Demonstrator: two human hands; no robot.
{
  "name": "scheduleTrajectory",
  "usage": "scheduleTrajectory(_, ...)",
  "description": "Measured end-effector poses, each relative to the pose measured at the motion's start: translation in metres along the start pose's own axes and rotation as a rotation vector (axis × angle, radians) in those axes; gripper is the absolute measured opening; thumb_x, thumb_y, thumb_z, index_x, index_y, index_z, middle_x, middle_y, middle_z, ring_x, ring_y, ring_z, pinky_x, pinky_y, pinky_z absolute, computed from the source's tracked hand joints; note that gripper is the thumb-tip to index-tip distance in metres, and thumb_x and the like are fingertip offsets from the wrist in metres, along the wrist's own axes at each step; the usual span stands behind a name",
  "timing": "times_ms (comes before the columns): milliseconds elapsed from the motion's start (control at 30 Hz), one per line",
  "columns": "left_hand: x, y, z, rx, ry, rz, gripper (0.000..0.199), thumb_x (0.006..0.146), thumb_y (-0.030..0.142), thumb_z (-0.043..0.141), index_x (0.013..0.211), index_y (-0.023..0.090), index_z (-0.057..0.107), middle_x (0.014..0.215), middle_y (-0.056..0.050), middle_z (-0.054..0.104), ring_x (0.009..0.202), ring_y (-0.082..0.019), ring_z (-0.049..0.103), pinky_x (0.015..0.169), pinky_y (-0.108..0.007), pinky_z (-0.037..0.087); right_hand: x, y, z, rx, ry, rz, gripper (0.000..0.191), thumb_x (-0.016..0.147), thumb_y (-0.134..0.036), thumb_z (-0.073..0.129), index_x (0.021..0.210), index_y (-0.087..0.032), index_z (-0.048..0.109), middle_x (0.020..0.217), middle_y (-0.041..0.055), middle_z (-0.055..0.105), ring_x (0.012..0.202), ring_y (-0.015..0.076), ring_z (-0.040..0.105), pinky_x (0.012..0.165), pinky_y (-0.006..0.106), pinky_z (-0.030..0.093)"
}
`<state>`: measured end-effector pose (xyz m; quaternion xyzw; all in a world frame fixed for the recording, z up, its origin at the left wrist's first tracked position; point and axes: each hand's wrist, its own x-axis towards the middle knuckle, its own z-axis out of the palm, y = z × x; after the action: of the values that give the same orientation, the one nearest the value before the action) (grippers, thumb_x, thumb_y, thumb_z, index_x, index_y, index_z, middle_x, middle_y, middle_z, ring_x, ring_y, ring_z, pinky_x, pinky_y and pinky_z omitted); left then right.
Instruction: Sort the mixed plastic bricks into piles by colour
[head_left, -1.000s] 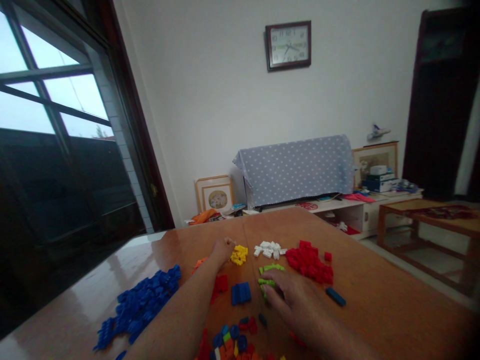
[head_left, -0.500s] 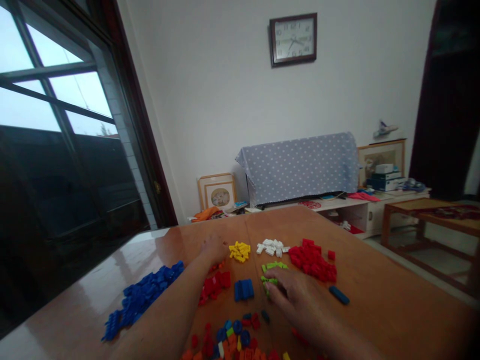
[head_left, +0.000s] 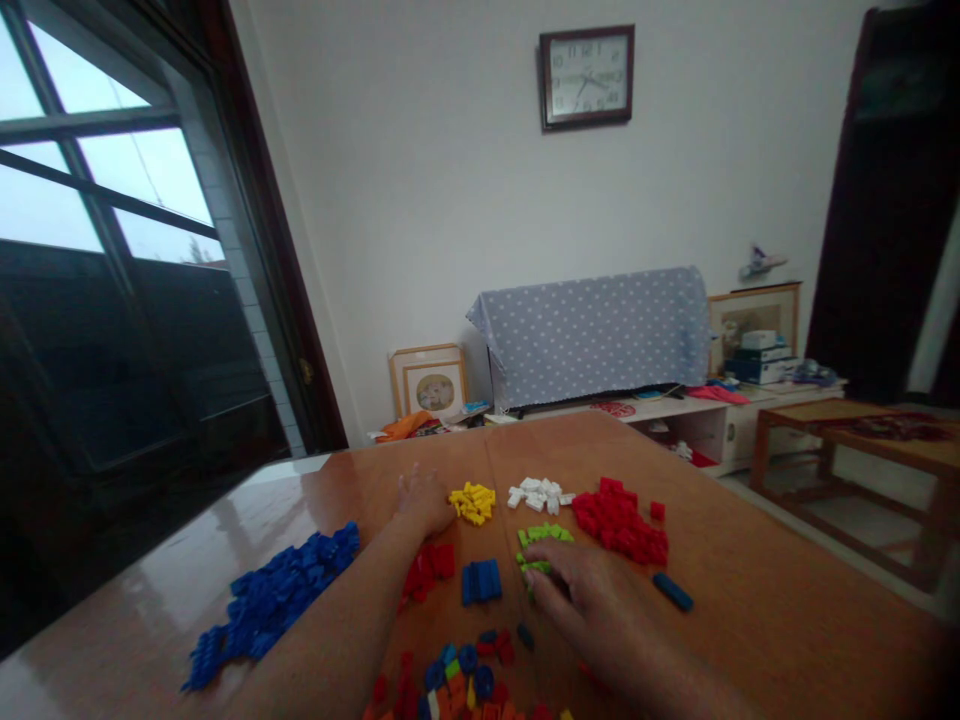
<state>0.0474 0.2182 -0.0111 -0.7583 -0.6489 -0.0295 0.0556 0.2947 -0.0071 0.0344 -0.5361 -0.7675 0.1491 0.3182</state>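
Note:
My left hand [head_left: 421,500] reaches to the far part of the table, just left of a small pile of yellow bricks [head_left: 472,502]. Its fingers are spread apart and nothing shows in them. Red bricks [head_left: 431,570] lie beside that wrist, partly hidden by my forearm. My right hand [head_left: 574,580] rests low at the lime green bricks [head_left: 544,537], thumb and fingers apart; it covers part of this pile. Between my hands sit blue bricks [head_left: 481,581] lined up side by side.
A long pile of blue bricks [head_left: 277,590] spreads left of my left forearm. White bricks [head_left: 538,494] and a red heap [head_left: 621,522] lie at the back right, near a single dark blue piece [head_left: 673,592]. Mixed bricks [head_left: 457,690] fill the near edge.
My left hand has moved slightly, and its fingers now show more spread. My right hand stays by the green bricks. The view has shifted a little to the right.

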Motion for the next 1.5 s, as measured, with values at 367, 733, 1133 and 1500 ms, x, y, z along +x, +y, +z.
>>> scheduleTrajectory(367,-0.003,0.009,-0.001,-0.009,0.013,-0.011,0.036,0.079,0.038,0.056,0.102,0.019,0.076,0.137,-0.016,0.056,0.144,-0.046,0.019,0.111,-0.069,0.010,0.002,0.005,0.004,0.018,0.007,0.003,0.022,0.093,-0.030,0.047,0.098,-0.027,0.068,0.093,0.0007,0.072,0.086,0.0177,0.065,0.073,0.025,0.042)
scheduleTrajectory(733,-0.028,0.016,-0.020,-0.046,0.085,0.005,0.041,0.080,0.032,0.054,0.116,0.019,0.070,0.138,-0.015,0.055,0.143,-0.040,0.025,0.114,-0.061,0.015,0.003,0.014,0.005,0.035,0.023,0.013,0.032,0.091,-0.023,0.045,0.111,-0.024,0.069,0.101,0.0040,0.074,0.093,0.0197,0.067,0.076,0.026,0.044)
scheduleTrajectory(1133,-0.126,0.023,-0.067,-0.282,0.102,0.420,0.035,0.084,0.033,0.058,0.116,0.023,0.069,0.123,-0.007,0.066,0.120,-0.026,0.054,0.109,-0.041,0.037,0.007,0.032,0.005,0.083,0.026,-0.017,0.021,0.088,-0.026,0.047,0.091,-0.022,0.067,0.074,-0.0005,0.068,0.069,0.0161,0.062,0.062,0.024,0.038)
scheduleTrajectory(1500,-0.249,0.029,-0.094,-0.508,-0.335,0.599,0.077,0.078,0.062,0.065,0.146,0.034,0.044,0.158,-0.004,0.033,0.146,-0.034,0.026,0.117,-0.053,0.026,0.006,0.036,0.006,0.107,0.039,-0.039,0.023,0.089,-0.029,0.045,0.089,-0.021,0.067,0.074,-0.0002,0.066,0.071,0.0173,0.062,0.063,0.025,0.039)
